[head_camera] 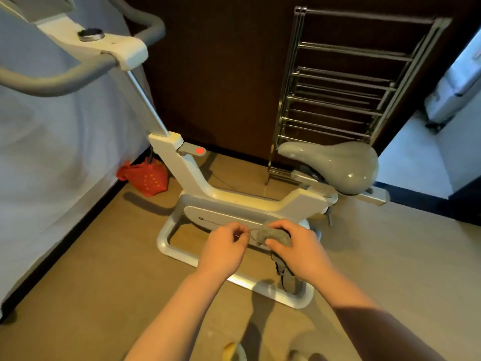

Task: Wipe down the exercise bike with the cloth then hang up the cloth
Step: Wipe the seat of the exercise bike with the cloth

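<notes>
Exercise bike stands on the brown floor, close to a white bed on the left. The bike is white and gray. Its gray seat is on the right, and its curved handlebar is up high on the left. A small red dot glows on a gray knob below the handlebar post. The white frame of the base sits flat on the floor.

A gray cloth is bunched up low by the side of the bike, just above the base. The right hand holds the cloth, with its fingers curled around the bunch. Part of the cloth hangs down under that hand, toward the base. The left hand is just beside the cloth. Its fingers are curled in tight, and they seem to pinch something small and thin near the cloth. I cannot tell what it is.

Behind the bike, a metal rack with many bars leans on a dark wall. A red bag sits on the floor between the bed and the bike.
</notes>
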Demonstrator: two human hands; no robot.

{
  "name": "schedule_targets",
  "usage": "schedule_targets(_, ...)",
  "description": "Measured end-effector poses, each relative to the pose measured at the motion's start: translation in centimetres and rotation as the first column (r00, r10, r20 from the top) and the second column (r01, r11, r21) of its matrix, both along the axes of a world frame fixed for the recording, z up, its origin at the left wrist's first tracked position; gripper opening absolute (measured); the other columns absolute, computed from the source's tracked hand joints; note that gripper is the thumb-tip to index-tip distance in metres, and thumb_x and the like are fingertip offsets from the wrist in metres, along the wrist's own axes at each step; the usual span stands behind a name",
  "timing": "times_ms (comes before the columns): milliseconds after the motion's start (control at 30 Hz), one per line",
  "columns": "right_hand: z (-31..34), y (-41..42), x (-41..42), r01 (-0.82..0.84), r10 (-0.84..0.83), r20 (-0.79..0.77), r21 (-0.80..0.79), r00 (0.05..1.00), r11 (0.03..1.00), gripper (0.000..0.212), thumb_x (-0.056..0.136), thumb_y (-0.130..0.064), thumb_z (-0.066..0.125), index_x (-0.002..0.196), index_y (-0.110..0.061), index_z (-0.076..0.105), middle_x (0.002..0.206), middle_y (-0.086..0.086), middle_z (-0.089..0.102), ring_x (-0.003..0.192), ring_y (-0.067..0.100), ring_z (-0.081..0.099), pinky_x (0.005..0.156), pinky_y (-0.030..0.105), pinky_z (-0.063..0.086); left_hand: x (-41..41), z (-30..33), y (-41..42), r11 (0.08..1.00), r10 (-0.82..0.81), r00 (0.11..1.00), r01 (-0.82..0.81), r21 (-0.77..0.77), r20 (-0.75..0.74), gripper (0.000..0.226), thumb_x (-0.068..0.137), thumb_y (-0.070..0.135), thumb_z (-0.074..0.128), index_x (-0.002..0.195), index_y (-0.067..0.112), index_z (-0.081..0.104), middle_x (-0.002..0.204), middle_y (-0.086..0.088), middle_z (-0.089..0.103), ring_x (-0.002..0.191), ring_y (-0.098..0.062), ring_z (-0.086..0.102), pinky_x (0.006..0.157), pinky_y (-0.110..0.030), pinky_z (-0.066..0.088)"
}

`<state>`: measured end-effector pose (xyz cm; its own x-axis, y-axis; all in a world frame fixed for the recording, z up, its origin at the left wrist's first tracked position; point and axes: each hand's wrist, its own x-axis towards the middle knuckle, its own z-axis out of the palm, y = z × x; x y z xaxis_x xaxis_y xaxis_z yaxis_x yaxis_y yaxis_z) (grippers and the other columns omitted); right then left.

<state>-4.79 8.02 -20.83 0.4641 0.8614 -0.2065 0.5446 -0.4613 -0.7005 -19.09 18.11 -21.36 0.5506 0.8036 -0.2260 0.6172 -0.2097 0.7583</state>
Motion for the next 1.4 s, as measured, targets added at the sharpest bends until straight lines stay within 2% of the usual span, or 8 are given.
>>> schedule_targets(167, -0.1, -1.5, 3.0, 0.062, -0.062, 0.012, 0.0, 0.998, 0.998, 0.03, 0.085, -0.036, 0.069, 0.114, -0.039, 0.06, 0.101, -0.014, 0.067, 0.086, 0.004, 0.064, 0.076, 0.02, 0.051, 2.5, 0.0, -0.9, 0.997, -0.073, 0.997, 0.073, 0.019, -0.041, 0.012, 0.095, 0.027, 0.055, 0.1, 0.028, 0.066, 0.089, 0.013, 0.064, 0.08, -0.004, 0.057, 0.062, -0.015, 0.039)
schedule_targets(300, -0.8, -2.6, 6.3, 0.046, -0.047, 0.01, 0.005, 0.999, 0.999, 0.034, 0.085, -0.034, 0.07, 0.118, -0.035, 0.061, 0.111, -0.014, 0.064, 0.1, 0.005, 0.059, 0.085, 0.024, 0.049, 5.9, -0.2, -1.7, 0.999, -0.034, 0.998, 0.035, 0.02, -0.047, 0.013, 0.095, 0.026, 0.055, 0.102, 0.026, 0.066, 0.092, 0.009, 0.066, 0.085, -0.01, 0.059, 0.068, -0.024, 0.043)
schedule_targets(467, -1.5, -4.8, 12.3, -0.073, 0.074, 0.026, -0.035, 0.997, 0.997, 0.034, 0.086, -0.036, 0.068, 0.119, -0.036, 0.059, 0.113, -0.017, 0.062, 0.102, 0.002, 0.057, 0.084, 0.018, 0.046, 11.2, -0.9, -4.9, 0.999, 0.048, 0.997, -0.047, 0.017, -0.062, 0.013, 0.096, 0.027, 0.054, 0.101, 0.026, 0.066, 0.093, 0.009, 0.066, 0.083, -0.008, 0.057, 0.062, -0.02, 0.04)
schedule_targets(767, -1.8, -9.0, 24.7, -0.112, 0.108, -0.053, -0.07, 0.993, 0.991, 0.026, 0.086, -0.03, 0.07, 0.099, -0.048, 0.056, 0.097, -0.019, 0.062, 0.08, -0.005, 0.058, 0.059, 0.006, 0.038, 20.7, -2.1, -12.3, 0.982, 0.162, 0.985, -0.167, -0.09, -0.06, 0.015, 0.094, 0.026, 0.053, 0.091, 0.034, 0.065, 0.085, 0.011, 0.069, 0.08, -0.011, 0.064, 0.077, -0.038, 0.053)
schedule_targets(900, -1.6, -9.5, 27.9, -0.063, 0.061, -0.05, -0.042, 0.997, 0.997, 0.027, 0.084, -0.027, 0.071, 0.1, -0.045, 0.06, 0.097, -0.017, 0.066, 0.078, -0.006, 0.061, 0.063, 0.009, 0.042, 23.1, -2.0, -13.7, 0.981, 0.144, 0.988, -0.149, -0.122, -0.05, 0.022, 0.092, 0.028, 0.054, 0.078, 0.044, 0.059, 0.085, 0.014, 0.069, 0.082, -0.006, 0.065, 0.08, -0.037, 0.054)
schedule_targets(1100, -1.9, -8.4, 29.7, -0.036, 0.035, -0.055, -0.009, 0.998, 0.999, 0.026, 0.083, -0.027, 0.071, 0.1, -0.044, 0.06, 0.092, -0.017, 0.064, 0.072, -0.004, 0.06, 0.059, 0.009, 0.041, 25.5, -2.7, -11.3, 0.988, 0.12, 0.99, -0.127, -0.085, -0.075, 0.016, 0.094, 0.03, 0.051, 0.099, 0.035, 0.065, 0.085, 0.013, 0.068, 0.077, -0.007, 0.064, 0.073, -0.032, 0.054)
schedule_targets(1300, -1.3, -7.8, 31.3, -0.077, 0.08, -0.09, 0.039, 0.993, 0.996, 0.024, 0.084, -0.028, 0.071, 0.1, -0.042, 0.06, 0.091, -0.023, 0.061, 0.079, -0.017, 0.055, 0.059, 0.004, 0.042, 27.5, -2.6, -10.9, 0.989, 0.122, 0.984, -0.132, -0.072, -0.126, 0.017, 0.095, 0.031, 0.051, 0.104, 0.033, 0.065, 0.093, 0.013, 0.067, 0.086, -0.008, 0.063, 0.08, -0.035, 0.053)
schedule_targets(1400, -1.4, -7.4, 32.9, -0.123, 0.126, -0.116, 0.03, 0.985, 0.992, 0.023, 0.085, -0.031, 0.07, 0.104, -0.042, 0.062, 0.092, -0.02, 0.065, 0.077, -0.016, 0.057, 0.057, 0.006, 0.044, 28.7, -2.4, -11.3, 0.992, 0.104, 0.982, -0.114, -0.058, -0.156, 0.018, 0.095, 0.031, 0.05, 0.104, 0.032, 0.065, 0.091, 0.013, 0.066, 0.083, -0.008, 0.063, 0.078, -0.033, 0.053)
